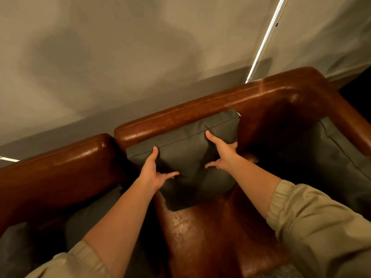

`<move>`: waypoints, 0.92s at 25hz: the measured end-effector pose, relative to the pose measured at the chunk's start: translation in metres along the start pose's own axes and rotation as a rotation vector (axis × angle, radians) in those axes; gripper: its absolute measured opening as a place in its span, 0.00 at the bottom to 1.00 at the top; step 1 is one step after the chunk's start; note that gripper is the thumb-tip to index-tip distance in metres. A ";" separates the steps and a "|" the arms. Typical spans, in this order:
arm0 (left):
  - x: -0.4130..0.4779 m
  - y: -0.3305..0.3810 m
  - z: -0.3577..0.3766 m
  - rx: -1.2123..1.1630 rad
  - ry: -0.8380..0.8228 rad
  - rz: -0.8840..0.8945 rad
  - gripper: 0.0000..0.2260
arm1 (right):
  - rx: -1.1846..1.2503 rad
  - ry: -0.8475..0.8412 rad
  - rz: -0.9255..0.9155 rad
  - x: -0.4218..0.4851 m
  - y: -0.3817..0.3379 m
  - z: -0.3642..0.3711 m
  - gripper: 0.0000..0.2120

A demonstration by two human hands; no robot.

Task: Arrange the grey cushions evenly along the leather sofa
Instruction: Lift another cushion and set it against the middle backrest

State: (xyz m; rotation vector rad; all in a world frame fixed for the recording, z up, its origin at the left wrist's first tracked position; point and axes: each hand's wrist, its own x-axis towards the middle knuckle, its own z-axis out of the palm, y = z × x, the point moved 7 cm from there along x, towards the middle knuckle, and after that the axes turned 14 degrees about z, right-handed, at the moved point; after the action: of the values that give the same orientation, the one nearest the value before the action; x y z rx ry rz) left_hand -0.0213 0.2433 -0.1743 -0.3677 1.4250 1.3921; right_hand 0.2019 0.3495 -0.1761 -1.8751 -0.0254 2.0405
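Glossy leather sofa, seemingly matt cloth cushion

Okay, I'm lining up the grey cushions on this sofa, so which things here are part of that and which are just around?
Part of the job:
- middle cushion, pressed by the left hand and right hand
- right cushion
- left cushion
- leather sofa

Just around:
- window blind
- bead cord

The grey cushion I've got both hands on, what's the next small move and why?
Probably settle the middle grey cushion squarely against the sofa back and let go. Left hand and right hand press open-palmed on its front, it leans tilted, and other cushions already lie at the right end and lower left.
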 end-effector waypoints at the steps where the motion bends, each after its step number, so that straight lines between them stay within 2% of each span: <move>1: 0.007 0.001 0.001 -0.012 -0.006 0.008 0.39 | 0.007 0.001 0.000 0.005 -0.002 0.002 0.74; 8: 0.045 0.002 0.007 0.006 -0.042 0.086 0.41 | 0.027 -0.013 -0.010 0.030 -0.010 0.013 0.75; 11: 0.049 0.000 0.008 -0.014 -0.056 0.099 0.37 | 0.059 -0.033 -0.044 0.039 -0.012 0.012 0.71; 15: 0.036 -0.009 0.007 -0.032 -0.095 0.165 0.23 | 0.078 -0.083 -0.110 0.037 -0.006 0.007 0.69; 16: 0.033 -0.011 0.005 -0.031 -0.083 0.171 0.24 | 0.074 -0.100 -0.117 0.035 -0.005 0.006 0.69; 18: 0.027 -0.013 -0.001 -0.002 -0.048 0.165 0.34 | 0.041 -0.125 -0.119 0.031 -0.003 -0.001 0.69; 20: 0.021 -0.012 -0.006 0.029 -0.030 0.168 0.38 | -0.035 -0.139 -0.116 0.026 0.004 -0.014 0.62; 23: 0.012 -0.013 -0.011 0.035 -0.004 0.165 0.33 | -0.310 0.005 -0.260 0.015 0.013 -0.056 0.40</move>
State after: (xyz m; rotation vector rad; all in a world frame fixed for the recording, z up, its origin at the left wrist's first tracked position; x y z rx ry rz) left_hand -0.0204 0.2352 -0.1934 -0.2282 1.5014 1.4973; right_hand 0.2516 0.3284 -0.2001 -1.9312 -0.5840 1.9366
